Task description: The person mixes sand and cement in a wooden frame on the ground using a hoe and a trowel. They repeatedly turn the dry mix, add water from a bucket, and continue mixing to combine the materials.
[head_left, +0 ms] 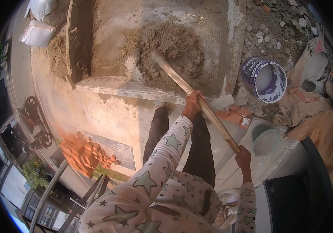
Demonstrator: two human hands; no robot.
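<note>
My left hand (193,103) is closed round the middle of a long wooden tool handle (182,83). Lower down and further right, my right hand (243,157) grips the handle's near end. From there the handle slants up to the left into a heap of wet mortar (170,50). Mortar hides the tool's head, so I cannot tell its kind. The heap lies in a shallow mixing trough (116,23) with raised edges, and a wet hollow shows near the heap's middle.
A purple-and-white bucket (273,83) with pale liquid tilts beside rubble (267,33) at the right. Nearer me is a translucent pail (265,143). Torn sacks (304,101) lie at far right. Orange bricks (83,153) are piled at the left; white sacks (38,33) sit upper left.
</note>
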